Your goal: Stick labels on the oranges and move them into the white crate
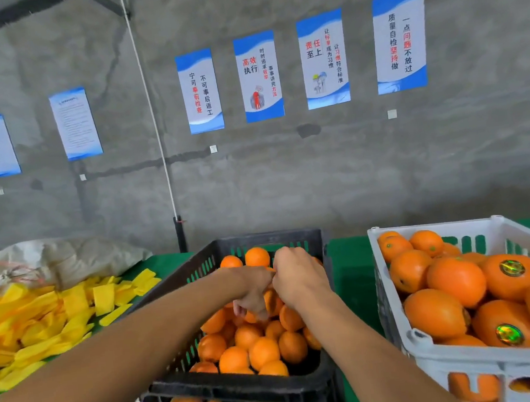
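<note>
Currently both hands meet above the black crate (244,389), which holds unlabelled oranges (263,351). The left hand (254,295) has its fingers curled downward, touching the right hand (297,276); whether either pinches a label cannot be told. The white crate (397,318) stands just beside the black one, on the right, holding oranges with shiny labels (511,268). A heap of yellow foam sleeves (50,321) and a sack (76,256) occupy the green counter (349,267) on the left.
</note>
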Action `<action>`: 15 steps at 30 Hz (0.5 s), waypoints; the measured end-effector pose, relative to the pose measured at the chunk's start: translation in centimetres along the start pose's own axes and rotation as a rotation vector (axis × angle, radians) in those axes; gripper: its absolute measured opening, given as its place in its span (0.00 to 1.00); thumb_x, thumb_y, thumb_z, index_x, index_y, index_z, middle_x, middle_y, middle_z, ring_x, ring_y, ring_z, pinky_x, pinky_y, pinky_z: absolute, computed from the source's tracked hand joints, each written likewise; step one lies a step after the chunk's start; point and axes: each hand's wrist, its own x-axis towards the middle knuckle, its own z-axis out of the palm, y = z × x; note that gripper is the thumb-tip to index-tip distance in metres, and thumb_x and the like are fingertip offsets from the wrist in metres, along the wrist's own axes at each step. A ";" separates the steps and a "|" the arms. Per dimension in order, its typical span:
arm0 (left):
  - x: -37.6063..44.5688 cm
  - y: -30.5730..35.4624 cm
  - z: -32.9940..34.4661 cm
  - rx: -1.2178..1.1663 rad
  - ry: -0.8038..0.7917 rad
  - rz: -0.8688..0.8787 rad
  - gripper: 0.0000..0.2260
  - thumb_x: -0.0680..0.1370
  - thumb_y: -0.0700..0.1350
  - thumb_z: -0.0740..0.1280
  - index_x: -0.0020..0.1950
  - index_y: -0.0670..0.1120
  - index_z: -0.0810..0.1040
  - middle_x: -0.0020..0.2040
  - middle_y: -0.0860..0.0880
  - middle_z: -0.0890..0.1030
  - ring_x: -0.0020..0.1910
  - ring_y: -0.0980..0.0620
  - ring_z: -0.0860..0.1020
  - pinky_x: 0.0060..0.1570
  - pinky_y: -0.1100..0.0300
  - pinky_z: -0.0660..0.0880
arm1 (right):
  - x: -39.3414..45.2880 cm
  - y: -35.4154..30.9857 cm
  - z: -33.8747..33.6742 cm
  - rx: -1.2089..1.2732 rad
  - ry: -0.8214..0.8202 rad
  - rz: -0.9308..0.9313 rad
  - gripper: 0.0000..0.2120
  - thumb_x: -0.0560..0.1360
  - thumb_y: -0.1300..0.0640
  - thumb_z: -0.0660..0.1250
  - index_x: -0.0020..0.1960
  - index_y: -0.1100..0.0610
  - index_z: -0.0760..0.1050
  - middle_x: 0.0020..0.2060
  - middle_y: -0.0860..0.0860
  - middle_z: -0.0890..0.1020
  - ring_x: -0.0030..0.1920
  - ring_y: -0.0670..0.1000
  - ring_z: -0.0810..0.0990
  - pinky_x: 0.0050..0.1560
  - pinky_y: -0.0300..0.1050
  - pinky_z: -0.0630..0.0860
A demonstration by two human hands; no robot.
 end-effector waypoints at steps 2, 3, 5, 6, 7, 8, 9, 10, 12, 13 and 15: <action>-4.0 0.1 -2.2 -0.031 0.179 0.071 0.19 0.73 0.50 0.77 0.58 0.47 0.76 0.42 0.43 0.86 0.39 0.44 0.87 0.38 0.53 0.85 | -0.9 -0.3 -1.0 0.047 0.095 -0.020 0.13 0.80 0.63 0.62 0.62 0.58 0.79 0.61 0.57 0.81 0.63 0.60 0.78 0.56 0.52 0.76; -6.3 0.4 -3.0 -0.079 0.292 0.103 0.17 0.71 0.50 0.77 0.55 0.48 0.77 0.37 0.45 0.86 0.34 0.46 0.86 0.35 0.54 0.84 | -1.6 -0.5 -1.6 0.104 0.133 -0.029 0.14 0.81 0.61 0.61 0.64 0.57 0.78 0.62 0.57 0.81 0.64 0.60 0.78 0.59 0.52 0.75; -10.2 0.5 -3.7 -0.285 0.477 0.155 0.15 0.68 0.49 0.77 0.51 0.49 0.78 0.33 0.46 0.84 0.29 0.47 0.84 0.32 0.56 0.83 | -3.4 -0.7 -2.8 0.282 0.188 -0.038 0.15 0.84 0.57 0.58 0.67 0.57 0.77 0.63 0.58 0.81 0.65 0.60 0.78 0.62 0.53 0.75; -11.7 0.7 -3.6 -0.391 0.545 0.170 0.16 0.69 0.49 0.78 0.53 0.50 0.79 0.35 0.45 0.85 0.31 0.45 0.84 0.33 0.55 0.83 | -4.5 -0.8 -3.4 0.379 0.205 -0.043 0.16 0.85 0.55 0.57 0.66 0.58 0.77 0.62 0.59 0.82 0.64 0.61 0.78 0.62 0.53 0.75; -13.4 1.3 -3.4 -0.452 0.625 0.190 0.19 0.69 0.49 0.80 0.56 0.50 0.79 0.42 0.44 0.86 0.36 0.45 0.85 0.39 0.54 0.83 | -5.7 -0.8 -4.1 0.464 0.229 -0.058 0.16 0.85 0.54 0.57 0.65 0.58 0.78 0.60 0.59 0.83 0.62 0.61 0.79 0.60 0.53 0.75; -15.0 2.0 -2.9 -0.476 0.724 0.216 0.23 0.69 0.49 0.81 0.62 0.49 0.80 0.51 0.44 0.84 0.45 0.46 0.84 0.49 0.53 0.82 | -7.1 -0.7 -4.9 0.528 0.272 -0.081 0.15 0.85 0.52 0.59 0.63 0.57 0.80 0.57 0.58 0.84 0.59 0.60 0.81 0.59 0.51 0.76; -16.6 2.8 -2.2 -0.486 0.822 0.252 0.28 0.69 0.49 0.82 0.66 0.48 0.79 0.57 0.45 0.81 0.53 0.48 0.82 0.58 0.54 0.79 | -8.7 -0.6 -5.6 0.583 0.329 -0.106 0.14 0.84 0.51 0.61 0.62 0.56 0.81 0.56 0.56 0.86 0.57 0.57 0.82 0.59 0.50 0.77; -18.0 3.8 -1.1 -0.542 0.895 0.311 0.31 0.67 0.49 0.82 0.69 0.47 0.78 0.60 0.46 0.78 0.57 0.50 0.80 0.60 0.56 0.77 | -10.5 -0.2 -6.2 0.648 0.383 -0.133 0.14 0.83 0.49 0.64 0.62 0.55 0.82 0.54 0.53 0.86 0.56 0.53 0.83 0.60 0.50 0.78; -20.6 6.3 1.5 -0.709 0.964 0.447 0.31 0.66 0.49 0.78 0.69 0.47 0.78 0.59 0.48 0.77 0.49 0.58 0.80 0.52 0.64 0.76 | -14.3 0.8 -7.0 0.769 0.471 -0.201 0.14 0.80 0.48 0.69 0.61 0.55 0.83 0.53 0.50 0.86 0.55 0.49 0.84 0.58 0.50 0.80; -21.6 7.6 3.0 -0.792 0.972 0.521 0.29 0.67 0.47 0.77 0.68 0.48 0.78 0.57 0.49 0.78 0.43 0.62 0.80 0.46 0.67 0.76 | -16.3 1.5 -7.1 0.804 0.503 -0.234 0.14 0.79 0.48 0.70 0.60 0.55 0.83 0.53 0.49 0.85 0.53 0.48 0.84 0.55 0.48 0.81; -22.9 10.0 6.4 -0.950 0.961 0.650 0.27 0.70 0.42 0.78 0.68 0.48 0.77 0.54 0.49 0.80 0.36 0.63 0.81 0.37 0.69 0.76 | -20.0 2.9 -7.1 0.827 0.543 -0.302 0.15 0.78 0.46 0.71 0.58 0.54 0.82 0.50 0.48 0.83 0.50 0.49 0.83 0.50 0.43 0.80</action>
